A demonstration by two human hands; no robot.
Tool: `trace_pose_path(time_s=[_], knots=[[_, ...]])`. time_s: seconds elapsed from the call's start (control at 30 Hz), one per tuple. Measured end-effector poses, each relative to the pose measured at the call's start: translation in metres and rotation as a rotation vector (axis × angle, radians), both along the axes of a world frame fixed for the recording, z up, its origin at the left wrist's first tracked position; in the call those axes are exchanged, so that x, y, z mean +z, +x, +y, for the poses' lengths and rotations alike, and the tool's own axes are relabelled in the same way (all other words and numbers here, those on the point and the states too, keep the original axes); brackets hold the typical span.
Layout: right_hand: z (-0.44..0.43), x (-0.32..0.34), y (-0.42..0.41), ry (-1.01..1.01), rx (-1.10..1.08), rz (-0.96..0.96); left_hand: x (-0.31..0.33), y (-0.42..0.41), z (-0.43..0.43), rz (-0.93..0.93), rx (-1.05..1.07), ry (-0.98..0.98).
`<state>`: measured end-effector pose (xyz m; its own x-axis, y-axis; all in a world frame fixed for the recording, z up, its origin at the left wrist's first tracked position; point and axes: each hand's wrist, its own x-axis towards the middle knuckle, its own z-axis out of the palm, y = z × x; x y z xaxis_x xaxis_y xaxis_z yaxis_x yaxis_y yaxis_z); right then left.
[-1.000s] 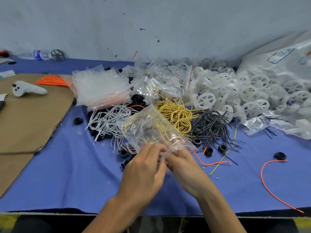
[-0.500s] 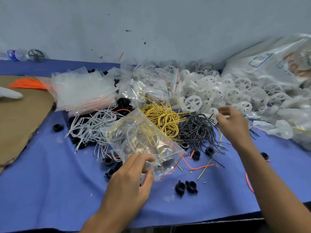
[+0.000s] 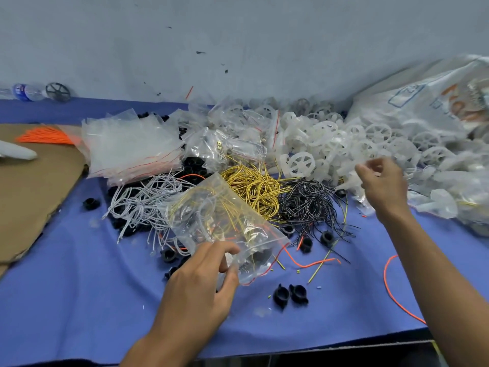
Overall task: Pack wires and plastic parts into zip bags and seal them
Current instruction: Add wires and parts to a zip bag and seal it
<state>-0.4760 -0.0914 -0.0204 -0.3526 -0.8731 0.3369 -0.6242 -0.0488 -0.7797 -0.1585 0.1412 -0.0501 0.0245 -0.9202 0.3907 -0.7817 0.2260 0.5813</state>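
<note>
**Q:** Where is the zip bag point(image 3: 225, 218)?

**A:** Centre of the frame, partly over the white wires point(image 3: 143, 200) and just beside the yellow wires point(image 3: 251, 186), above the blue cloth point(image 3: 79, 287). Yellow wires show through the film; the other contents cannot be made out.

**Q:** Orientation?

**A:** The long axis runs diagonally, upper left to lower right. The red zip strip is at the lower-right end, so the mouth points lower right. The closed end points toward the stack of empty bags point(image 3: 129, 147). Whether the zip is sealed cannot be told.

**Q:** Left hand?

**A:** The left hand point(image 3: 203, 276) pinches the bag's near edge at the mouth end, between thumb and fingers.

**Q:** Right hand?

**A:** The right hand point(image 3: 381, 181) is at right of centre, at the white plastic wheels point(image 3: 301, 164), well apart from the bag. The fingers are curled close together. The hand is blurred, so whether it holds a part cannot be told.

**Q:** Adjacent items?

**A:** The black wires point(image 3: 309, 202) lie between the yellow wires and the right hand. Two black plastic parts point(image 3: 289, 295) lie on the cloth below the bag's mouth.
</note>
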Motion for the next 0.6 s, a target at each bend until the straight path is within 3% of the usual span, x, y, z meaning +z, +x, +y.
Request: trace_pose_path(time_s=[0.1, 0.17, 0.27, 0.33, 0.47, 0.6], knots=[[0.051, 0.022, -0.006, -0.137, 0.135, -0.178, 0.001, -0.001, -0.002, 0.026, 0.015, -0.009], [0.095, 0.029, -0.006, -0.12, 0.3, -0.323, 0.003, -0.001, -0.004, 0.04, 0.015, -0.017], [0.158, 0.018, 0.008, 0.118, 0.636, -0.475, 0.007, -0.004, -0.005, 0.027, 0.02, -0.034], [0.188, 0.004, 0.03, 0.281, 0.746, -0.551, 0.01, -0.006, -0.005, -0.006, 0.014, -0.039], [0.206, -0.017, 0.08, 0.413, 0.748, -0.646, 0.013, -0.009, -0.002, -0.074, -0.006, -0.074], [0.199, -0.031, 0.129, 0.403, 0.609, -0.802, 0.016, -0.008, 0.001, -0.142, 0.006, -0.114]])
